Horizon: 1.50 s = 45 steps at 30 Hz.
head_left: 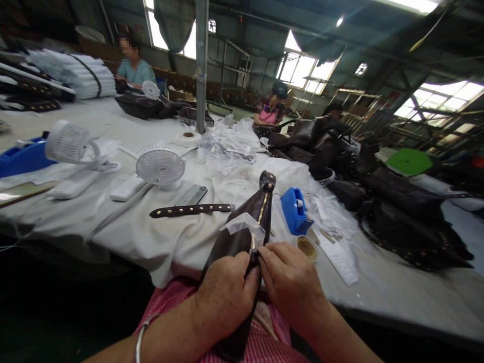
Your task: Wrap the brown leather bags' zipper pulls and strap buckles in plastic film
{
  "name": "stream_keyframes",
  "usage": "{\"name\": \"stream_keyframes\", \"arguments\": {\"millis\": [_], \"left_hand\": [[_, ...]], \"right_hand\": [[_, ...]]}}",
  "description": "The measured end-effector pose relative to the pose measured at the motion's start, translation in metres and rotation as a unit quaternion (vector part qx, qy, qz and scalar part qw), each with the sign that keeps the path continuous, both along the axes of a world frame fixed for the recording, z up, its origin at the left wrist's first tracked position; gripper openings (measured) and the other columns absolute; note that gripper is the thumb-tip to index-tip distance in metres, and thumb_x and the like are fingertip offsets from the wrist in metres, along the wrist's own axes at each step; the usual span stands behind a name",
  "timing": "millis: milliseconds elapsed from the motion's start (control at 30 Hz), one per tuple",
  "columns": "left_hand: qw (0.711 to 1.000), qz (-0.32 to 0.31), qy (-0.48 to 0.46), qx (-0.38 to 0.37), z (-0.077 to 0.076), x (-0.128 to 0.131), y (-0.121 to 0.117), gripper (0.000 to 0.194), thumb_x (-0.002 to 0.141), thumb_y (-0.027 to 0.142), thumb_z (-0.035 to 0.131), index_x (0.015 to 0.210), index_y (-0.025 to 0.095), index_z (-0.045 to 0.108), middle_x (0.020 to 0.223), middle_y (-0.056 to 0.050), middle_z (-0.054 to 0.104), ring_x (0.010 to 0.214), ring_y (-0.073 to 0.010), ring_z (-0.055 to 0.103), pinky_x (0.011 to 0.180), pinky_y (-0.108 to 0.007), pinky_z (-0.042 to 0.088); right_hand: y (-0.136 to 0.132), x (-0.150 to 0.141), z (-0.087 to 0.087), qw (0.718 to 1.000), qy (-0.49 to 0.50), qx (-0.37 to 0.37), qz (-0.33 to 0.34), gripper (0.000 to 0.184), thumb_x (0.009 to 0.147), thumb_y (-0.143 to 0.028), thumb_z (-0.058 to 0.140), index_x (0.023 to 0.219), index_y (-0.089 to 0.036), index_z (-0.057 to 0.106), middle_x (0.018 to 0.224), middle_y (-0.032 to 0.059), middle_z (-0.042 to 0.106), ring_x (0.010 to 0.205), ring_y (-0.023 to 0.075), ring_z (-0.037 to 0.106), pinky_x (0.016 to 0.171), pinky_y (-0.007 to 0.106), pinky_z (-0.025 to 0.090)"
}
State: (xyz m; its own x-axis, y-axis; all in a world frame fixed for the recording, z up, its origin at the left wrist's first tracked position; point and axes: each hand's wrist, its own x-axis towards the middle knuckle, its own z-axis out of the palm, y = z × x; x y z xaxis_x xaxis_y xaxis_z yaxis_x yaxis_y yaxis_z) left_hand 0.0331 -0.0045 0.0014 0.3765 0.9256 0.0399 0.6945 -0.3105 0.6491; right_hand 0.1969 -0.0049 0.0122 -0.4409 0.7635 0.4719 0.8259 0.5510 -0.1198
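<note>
A dark brown leather bag (247, 222) with a gold zipper stands on edge against my lap, its top leaning over the table edge. My left hand (226, 297) is closed around its near end. My right hand (290, 283) pinches at the zipper pull beside a piece of clear wrapping (244, 224) stuck on the bag. A studded brown strap (191, 209) lies flat on the white cloth just left of the bag.
A blue tape dispenser (295, 210) and a tape roll (307, 247) sit right of the bag. Two small white fans (160, 167) (70, 142) stand at left, a pile of dark bags (378, 194) at right. Two people sit across the long table beyond a metal post (201, 65).
</note>
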Motion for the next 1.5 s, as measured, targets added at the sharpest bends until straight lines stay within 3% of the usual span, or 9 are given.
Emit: {"name": "stream_keyframes", "arguments": {"millis": [367,600,800,900,1033,1167,1267,1400,1500], "left_hand": [[0.999,-0.010,0.015,0.035,-0.002,0.001,0.000,0.022,0.096,0.026,0.045,0.079,0.021,0.058,0.074,-0.006,0.070,0.068,-0.0244,0.067,0.061,-0.034,0.040],[0.994,-0.029,0.029,0.100,-0.007,-0.001,0.001,0.022,0.092,0.019,0.048,0.073,0.020,0.059,0.067,-0.006,0.069,0.059,-0.0233,0.065,0.055,-0.033,0.034],[0.992,0.040,-0.120,-0.012,-0.006,-0.008,0.007,0.029,0.092,0.026,0.051,0.064,0.020,0.053,0.059,0.001,0.058,0.056,-0.0146,0.053,0.055,-0.028,0.032],[0.960,0.049,-0.234,-0.146,-0.003,-0.010,0.007,0.031,0.091,0.034,0.054,0.064,0.018,0.055,0.060,0.002,0.055,0.058,-0.0126,0.049,0.054,-0.025,0.034],[0.874,0.052,-0.374,-0.306,-0.004,-0.011,0.005,0.028,0.087,0.042,0.060,0.074,0.018,0.060,0.060,0.002,0.060,0.053,-0.0119,0.052,0.049,-0.022,0.038],[0.796,0.076,-0.465,-0.379,-0.006,-0.010,0.001,0.031,0.081,0.047,0.069,0.075,0.018,0.059,0.058,0.001,0.063,0.049,-0.0105,0.053,0.046,-0.020,0.040],[0.769,0.093,-0.498,-0.391,-0.007,-0.009,-0.001,0.032,0.078,0.046,0.072,0.076,0.017,0.060,0.058,0.001,0.064,0.048,-0.0098,0.053,0.047,-0.019,0.041],[0.772,0.110,-0.507,-0.366,-0.008,-0.007,-0.002,0.031,0.080,0.045,0.071,0.078,0.016,0.059,0.059,0.002,0.062,0.050,-0.0102,0.053,0.049,-0.020,0.042],[0.837,0.111,-0.444,-0.301,-0.005,-0.010,0.000,0.031,0.086,0.045,0.064,0.075,0.017,0.057,0.059,0.005,0.055,0.053,-0.0100,0.048,0.050,-0.021,0.039]], "right_hand": [[-0.004,-0.005,-0.003,0.997,0.074,0.003,-0.026,0.017,0.091,-0.008,0.053,0.082,-0.016,0.066,0.078,0.0071,0.062,0.074,0.0211,0.057,0.067,0.034,0.041],[-0.012,-0.013,-0.001,0.994,0.035,0.081,0.057,0.021,0.093,-0.006,0.049,0.081,-0.014,0.063,0.072,0.0081,0.059,0.069,0.0216,0.050,0.065,0.036,0.038],[-0.017,-0.007,-0.008,0.995,-0.035,0.075,0.059,0.020,0.095,-0.008,0.050,0.082,-0.014,0.064,0.071,0.0076,0.059,0.067,0.0213,0.049,0.063,0.037,0.036],[-0.018,-0.002,-0.014,0.996,-0.032,0.072,0.033,0.016,0.094,-0.008,0.052,0.084,-0.014,0.064,0.073,0.0083,0.060,0.072,0.0226,0.052,0.066,0.038,0.039],[-0.020,0.002,-0.017,0.996,-0.007,0.086,0.019,0.013,0.093,-0.006,0.054,0.087,-0.013,0.063,0.075,0.0092,0.060,0.077,0.0238,0.054,0.069,0.037,0.041],[-0.022,0.002,-0.017,0.997,0.037,0.069,0.009,0.019,0.094,-0.006,0.052,0.080,-0.015,0.061,0.074,0.0074,0.057,0.073,0.0218,0.052,0.066,0.036,0.038],[-0.025,-0.001,-0.017,0.996,0.079,0.038,-0.005,0.024,0.095,-0.009,0.051,0.074,-0.017,0.058,0.069,0.0043,0.053,0.066,0.0187,0.049,0.061,0.034,0.035],[-0.027,-0.011,-0.018,0.991,0.132,0.006,0.010,0.024,0.095,-0.010,0.050,0.074,-0.018,0.058,0.068,0.0026,0.051,0.064,0.0172,0.049,0.059,0.032,0.034],[-0.027,-0.015,-0.017,0.983,0.183,-0.020,0.025,0.021,0.093,-0.008,0.049,0.079,-0.017,0.060,0.070,0.0022,0.053,0.065,0.0164,0.050,0.060,0.030,0.035]]}}
